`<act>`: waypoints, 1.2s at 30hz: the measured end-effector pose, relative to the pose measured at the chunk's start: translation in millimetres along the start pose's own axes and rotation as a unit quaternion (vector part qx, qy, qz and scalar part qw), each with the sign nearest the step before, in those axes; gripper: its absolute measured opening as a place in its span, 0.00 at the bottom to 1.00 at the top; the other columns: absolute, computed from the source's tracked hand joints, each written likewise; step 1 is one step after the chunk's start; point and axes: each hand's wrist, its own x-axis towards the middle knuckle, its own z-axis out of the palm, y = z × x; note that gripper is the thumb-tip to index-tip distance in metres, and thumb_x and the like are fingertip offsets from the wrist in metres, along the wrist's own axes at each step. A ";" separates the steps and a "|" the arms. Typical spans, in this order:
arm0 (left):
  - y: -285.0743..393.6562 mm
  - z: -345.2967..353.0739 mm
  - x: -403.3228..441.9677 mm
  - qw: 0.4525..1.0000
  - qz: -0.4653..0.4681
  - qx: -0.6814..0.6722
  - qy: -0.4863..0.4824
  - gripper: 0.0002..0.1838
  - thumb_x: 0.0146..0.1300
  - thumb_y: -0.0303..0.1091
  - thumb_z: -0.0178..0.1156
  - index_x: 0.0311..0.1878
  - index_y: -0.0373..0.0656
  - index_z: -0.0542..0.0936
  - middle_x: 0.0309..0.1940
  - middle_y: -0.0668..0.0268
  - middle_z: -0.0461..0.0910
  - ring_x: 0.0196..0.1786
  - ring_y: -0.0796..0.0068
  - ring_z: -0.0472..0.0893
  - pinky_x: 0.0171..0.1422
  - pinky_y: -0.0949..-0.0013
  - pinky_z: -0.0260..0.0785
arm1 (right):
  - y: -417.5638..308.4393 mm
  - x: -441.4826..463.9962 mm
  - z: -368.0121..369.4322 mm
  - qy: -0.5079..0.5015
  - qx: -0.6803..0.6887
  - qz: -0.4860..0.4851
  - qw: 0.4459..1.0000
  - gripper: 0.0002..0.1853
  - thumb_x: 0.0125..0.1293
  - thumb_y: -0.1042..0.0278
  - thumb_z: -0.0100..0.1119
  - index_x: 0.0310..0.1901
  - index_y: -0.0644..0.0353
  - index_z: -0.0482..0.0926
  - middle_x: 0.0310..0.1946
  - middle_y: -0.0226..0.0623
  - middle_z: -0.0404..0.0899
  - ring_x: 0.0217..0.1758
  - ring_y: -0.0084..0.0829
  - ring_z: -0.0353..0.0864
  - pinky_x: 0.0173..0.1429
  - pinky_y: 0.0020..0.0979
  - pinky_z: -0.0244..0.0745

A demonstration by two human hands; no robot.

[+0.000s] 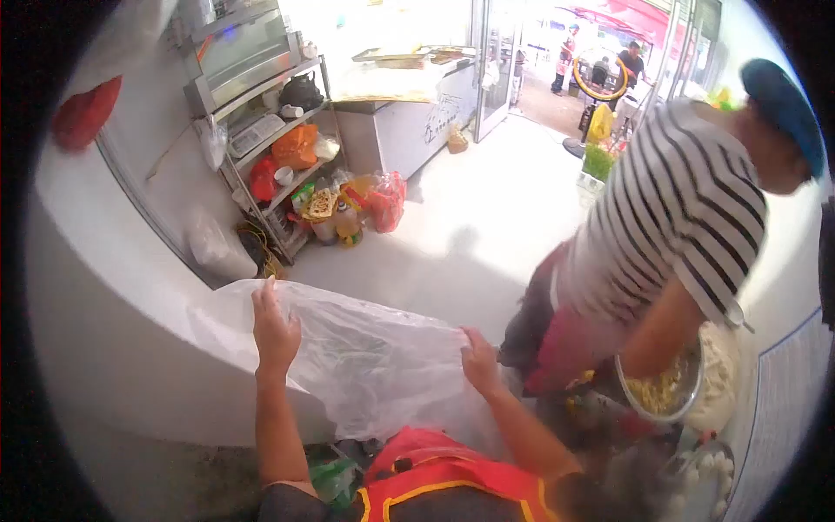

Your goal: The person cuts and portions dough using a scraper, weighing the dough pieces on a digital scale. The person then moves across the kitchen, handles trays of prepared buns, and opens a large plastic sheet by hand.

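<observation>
A large translucent plastic bag (pixel 374 357) is stretched between my two hands in front of my red apron. My left hand (pixel 275 326) pinches its upper left edge, fingers pointing up. At the bag's upper right corner, my right hand (pixel 480 361) is closed on the plastic. The bag hangs down toward my apron, with its lower folds bunched near my chest. Through the thin plastic, what lies behind is only dimly visible.
A co-worker in a striped shirt (pixel 652 209) bends at the right over a metal bowl (pixel 698 396) of yellowish food. A metal shelf rack (pixel 335 139) with bags and bottles stands at the back left, beside a white counter (pixel 422 122). An open glass door (pixel 494 78) is behind.
</observation>
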 end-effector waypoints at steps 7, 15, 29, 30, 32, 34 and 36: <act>20.3 80.0 160.0 0.965 0.001 0.260 -0.019 0.38 0.45 0.36 0.72 0.58 0.37 0.64 0.53 0.50 0.66 0.60 0.51 0.67 0.59 0.58 0.68 | 18.7 245.9 31.4 0.034 -0.076 -0.092 0.992 0.16 0.58 0.73 0.51 0.49 0.60 0.76 0.47 0.48 0.77 0.51 0.49 0.76 0.56 0.41 0.70; 4.1 186.8 410.6 0.957 0.063 0.281 -0.027 0.08 0.58 0.32 0.56 0.40 0.42 0.75 0.49 0.58 0.69 0.48 0.54 0.77 0.47 0.53 0.74 | 36.6 480.9 -5.3 0.069 -0.314 -0.170 0.932 0.06 0.54 0.75 0.54 0.34 0.56 0.78 0.30 0.38 0.79 0.38 0.40 0.77 0.44 0.40 0.73; 89.6 410.6 746.1 0.916 0.114 0.309 -0.229 0.13 0.63 0.39 0.51 0.38 0.43 0.82 0.45 0.56 0.77 0.47 0.53 0.78 0.48 0.49 0.71 | 192.9 885.7 -121.8 0.041 -0.484 -0.075 0.871 0.07 0.58 0.63 0.54 0.33 0.56 0.77 0.33 0.43 0.76 0.39 0.46 0.78 0.42 0.44 0.73; 106.6 418.9 771.6 0.915 0.105 0.303 -0.245 0.13 0.63 0.40 0.51 0.38 0.44 0.82 0.43 0.56 0.79 0.46 0.53 0.79 0.47 0.50 0.71 | 197.9 915.9 -131.4 0.051 -0.494 -0.075 0.865 0.07 0.58 0.64 0.53 0.32 0.57 0.77 0.33 0.43 0.76 0.38 0.46 0.78 0.40 0.45 0.74; 125.8 438.6 815.3 0.919 0.096 0.288 -0.251 0.14 0.63 0.41 0.50 0.37 0.45 0.83 0.39 0.56 0.81 0.44 0.53 0.80 0.47 0.51 0.71 | 198.6 969.9 -147.8 0.080 -0.496 -0.072 0.862 0.08 0.58 0.64 0.53 0.31 0.58 0.77 0.34 0.45 0.77 0.38 0.46 0.79 0.39 0.45 0.74; 133.9 462.9 855.4 0.929 0.104 0.273 -0.225 0.14 0.64 0.41 0.50 0.37 0.47 0.82 0.35 0.57 0.82 0.42 0.53 0.80 0.48 0.52 0.70 | 194.9 1016.0 -158.2 0.124 -0.477 -0.064 0.868 0.09 0.57 0.64 0.54 0.32 0.60 0.78 0.35 0.46 0.78 0.39 0.47 0.80 0.41 0.45 0.75; 141.7 492.0 892.8 0.916 0.125 0.288 -0.250 0.14 0.64 0.42 0.51 0.37 0.47 0.82 0.35 0.57 0.81 0.42 0.53 0.80 0.47 0.52 0.70 | 231.3 1077.6 -163.2 0.027 -0.515 -0.015 0.857 0.10 0.55 0.64 0.55 0.34 0.60 0.79 0.36 0.48 0.79 0.40 0.46 0.80 0.42 0.45 0.75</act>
